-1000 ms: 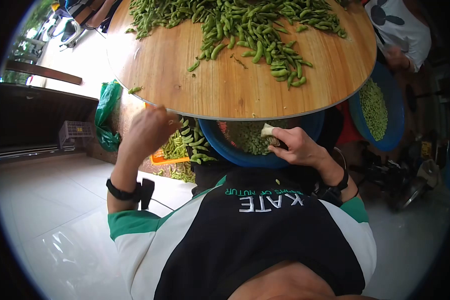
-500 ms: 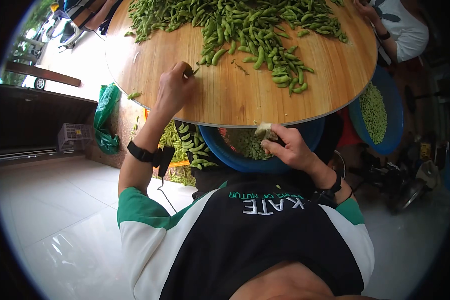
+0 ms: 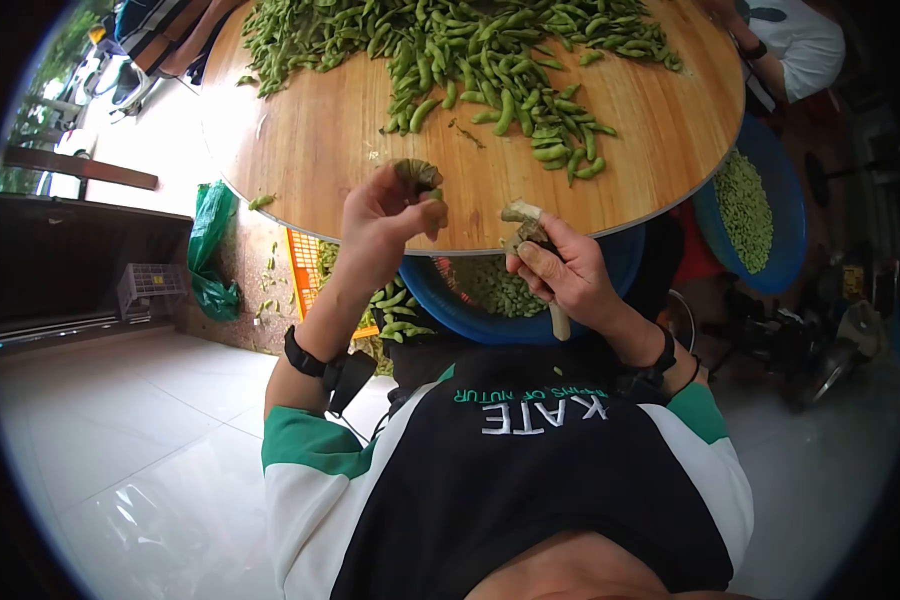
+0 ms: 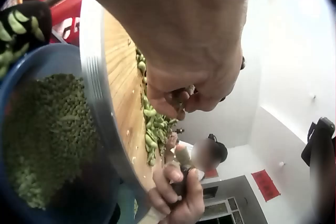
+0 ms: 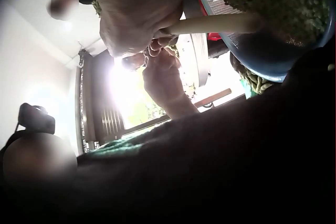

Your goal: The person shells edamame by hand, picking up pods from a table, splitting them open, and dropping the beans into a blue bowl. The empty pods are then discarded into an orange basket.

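In the head view my left hand [image 3: 375, 228] is over the near edge of the round wooden table [image 3: 340, 140], its forefinger wrapped in something dark, pinching a small green pod [image 3: 436, 195] between thumb and fingers. To its right, my right hand [image 3: 568, 270] curls around a pale handle [image 3: 560, 322] whose end sticks out below the palm. A pale covering [image 3: 520, 211] shows at its fingertips, with something dark beside it. Beneath the right hand sits a blue basin [image 3: 440, 308] of shelled green beans [image 3: 510, 298]. Green pods [image 3: 470, 50] are heaped across the table's far side.
An orange crate [image 3: 305, 270] and loose pods are at the table's left. Another blue basin [image 3: 785, 240] of beans stands on the right. Other people sit at the far left and far right. A green bag [image 3: 210, 250] lies on the floor.
My left hand rose from the table's left edge to the pods, then came back toward my right hand with a pod. My right hand turned slightly, and the pale handle now shows below it.
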Tool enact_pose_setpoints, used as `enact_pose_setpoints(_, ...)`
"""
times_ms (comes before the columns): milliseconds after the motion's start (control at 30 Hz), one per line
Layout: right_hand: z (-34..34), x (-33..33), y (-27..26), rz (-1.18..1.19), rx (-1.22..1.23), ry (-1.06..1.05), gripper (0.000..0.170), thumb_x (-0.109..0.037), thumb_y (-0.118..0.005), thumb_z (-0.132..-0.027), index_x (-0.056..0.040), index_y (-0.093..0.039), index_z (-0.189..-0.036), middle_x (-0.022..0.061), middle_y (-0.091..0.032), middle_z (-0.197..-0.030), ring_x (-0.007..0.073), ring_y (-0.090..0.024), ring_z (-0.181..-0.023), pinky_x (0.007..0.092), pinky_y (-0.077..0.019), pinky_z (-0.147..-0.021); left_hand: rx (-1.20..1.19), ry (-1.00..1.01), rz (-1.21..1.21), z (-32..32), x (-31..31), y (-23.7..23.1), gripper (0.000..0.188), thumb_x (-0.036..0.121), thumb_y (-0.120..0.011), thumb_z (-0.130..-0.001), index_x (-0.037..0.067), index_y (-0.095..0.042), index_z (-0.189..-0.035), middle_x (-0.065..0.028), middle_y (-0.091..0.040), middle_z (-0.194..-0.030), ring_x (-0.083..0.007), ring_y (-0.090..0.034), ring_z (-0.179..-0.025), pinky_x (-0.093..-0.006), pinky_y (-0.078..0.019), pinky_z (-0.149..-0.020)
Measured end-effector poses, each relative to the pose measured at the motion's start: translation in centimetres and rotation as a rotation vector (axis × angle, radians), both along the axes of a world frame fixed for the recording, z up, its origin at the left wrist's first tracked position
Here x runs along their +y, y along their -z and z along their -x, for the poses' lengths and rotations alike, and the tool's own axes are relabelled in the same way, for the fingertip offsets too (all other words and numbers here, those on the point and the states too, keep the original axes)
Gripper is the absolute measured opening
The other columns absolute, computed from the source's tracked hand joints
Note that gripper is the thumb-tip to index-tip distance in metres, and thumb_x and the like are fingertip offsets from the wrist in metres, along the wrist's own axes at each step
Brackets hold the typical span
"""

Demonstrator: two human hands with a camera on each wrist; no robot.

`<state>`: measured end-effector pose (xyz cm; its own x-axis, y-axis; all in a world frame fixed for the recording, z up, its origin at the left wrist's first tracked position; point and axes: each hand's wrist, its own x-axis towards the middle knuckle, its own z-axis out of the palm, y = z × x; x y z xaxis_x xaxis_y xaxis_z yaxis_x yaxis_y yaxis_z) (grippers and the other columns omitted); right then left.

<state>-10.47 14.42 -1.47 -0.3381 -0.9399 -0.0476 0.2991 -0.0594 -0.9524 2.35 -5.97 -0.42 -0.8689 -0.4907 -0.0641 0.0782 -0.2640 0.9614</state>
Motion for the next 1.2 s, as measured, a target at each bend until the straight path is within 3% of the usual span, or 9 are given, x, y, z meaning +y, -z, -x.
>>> enact_pose_setpoints(433, -1.0, -1.6, 0.7, 0.074, -0.120, -0.022, 0.029, -0.013, -0.049, -0.097, 0.0004, -0.050, -0.123, 0.0020, -0.060, -0.079, 0.0021, -0.044, -0.052, 0.0162, -0.0348, -0.044, 0.023, -0.073, -0.279, 1.4, 4.5, 0.3, 0.014, -0.005, -0.063, -0.080, 0.000, -0.057, -0.091, -0.0054, -0.063, -0.080, -0.0120, -0.061, -0.070, -0.0250, -0.0493, -0.064)
enact_pose_setpoints(667, -1.0, -1.9, 1.0, 0.065, -0.201, -0.026, 0.034, -0.012, -0.049, -0.097, -0.0005, -0.049, -0.128, 0.0016, -0.059, -0.078, 0.0014, -0.043, -0.051, 0.0159, -0.0342, -0.044, 0.131, -0.153, -0.200, 1.4, 5.5, 0.3, 0.012, -0.003, -0.063, -0.081, 0.002, -0.055, -0.090, -0.0052, -0.063, -0.084, -0.0100, -0.058, -0.068, -0.0248, -0.0467, -0.062)
enact_pose_setpoints(733, -1.1, -1.7, 1.4, 0.051, -0.105, -0.013, 0.036, -0.010, -0.048, -0.096, -0.0010, -0.046, -0.131, 0.0017, -0.059, -0.078, 0.0014, -0.043, -0.051, 0.0157, -0.0345, -0.044, -0.107, -0.286, 0.501, 0.1, 4.2, -0.3, 0.014, -0.003, -0.063, -0.078, 0.001, -0.055, -0.088, -0.0074, -0.060, -0.083, -0.0142, -0.058, -0.068, -0.0272, -0.0469, -0.062)
enact_pose_setpoints(767, -0.7, -1.5, 1.2, 0.063, -0.105, -0.014, 0.036, -0.010, -0.048, -0.096, -0.0010, -0.046, -0.131, 0.0017, -0.059, -0.078, 0.0014, -0.043, -0.051, 0.0157, -0.0345, -0.044, -0.104, -0.326, 1.101, -0.8, 2.3, -0.8, 0.016, -0.004, -0.062, -0.072, 0.001, -0.055, -0.086, -0.0098, -0.057, -0.082, -0.0220, -0.059, -0.071, -0.0320, -0.0479, -0.063)
enact_pose_setpoints(800, 0.0, -1.0, 1.1, 0.016, -0.096, 0.022, 0.036, -0.009, -0.048, -0.096, -0.0008, -0.046, -0.132, 0.0018, -0.059, -0.079, 0.0014, -0.043, -0.051, 0.0156, -0.0347, -0.044, -0.214, -0.341, 1.385, -1.8, 0.3, -1.3, 0.017, -0.005, -0.059, -0.070, 0.003, -0.058, -0.085, -0.0127, -0.056, -0.082, -0.0299, -0.059, -0.074, -0.0366, -0.0481, -0.063)
enact_pose_setpoints(900, 1.8, 0.1, 1.2, -0.013, -0.073, 0.052, 0.037, -0.011, -0.048, -0.096, -0.0006, -0.045, -0.132, 0.0025, -0.059, -0.079, 0.0015, -0.043, -0.052, 0.0153, -0.0352, -0.045, -0.923, -0.167, 1.521, -3.8, -3.4, -2.7, 0.012, 0.007, -0.061, -0.081, 0.006, -0.063, -0.093, -0.0130, -0.061, -0.094, -0.0300, -0.059, -0.088, -0.0426, -0.0465, -0.076)
enact_pose_setpoints(967, 2.0, -0.1, 1.0, 0.019, -0.038, 0.119, 0.038, -0.013, -0.049, -0.097, -0.0003, -0.045, -0.132, 0.0025, -0.059, -0.079, 0.0016, -0.044, -0.053, 0.0153, -0.0354, -0.045, -0.573, -0.262, 1.488, -2.1, -4.2, -2.6, 0.017, 0.005, -0.060, -0.080, 0.005, -0.064, -0.097, -0.0128, -0.060, -0.096, -0.0303, -0.059, -0.092, -0.0408, -0.0467, -0.079)
enact_pose_setpoints(1067, 1.6, -0.5, 1.2, -0.008, -0.058, 0.104, 0.037, -0.016, -0.050, -0.097, 0.0002, -0.045, -0.130, 0.0020, -0.058, -0.078, 0.0019, -0.044, -0.054, 0.0154, -0.0350, -0.045, -0.316, -0.165, 1.427, 2.5, -6.0, -1.5, 0.019, 0.003, -0.059, -0.079, 0.005, -0.065, -0.096, -0.0127, -0.060, -0.096, -0.0318, -0.058, -0.092, -0.0394, -0.0466, -0.082)
enact_pose_setpoints(1200, 1.6, 0.2, 1.8, -0.033, -0.028, 0.080, 0.036, -0.016, -0.050, -0.097, 0.0004, -0.046, -0.128, 0.0019, -0.057, -0.078, 0.0022, -0.043, -0.053, 0.0159, -0.0346, -0.045, -0.255, -0.045, 1.507, 5.6, -9.9, 1.7, 0.019, 0.002, -0.059, -0.078, 0.005, -0.066, -0.096, -0.0124, -0.060, -0.096, -0.0327, -0.058, -0.092, -0.0394, -0.0468, -0.082)
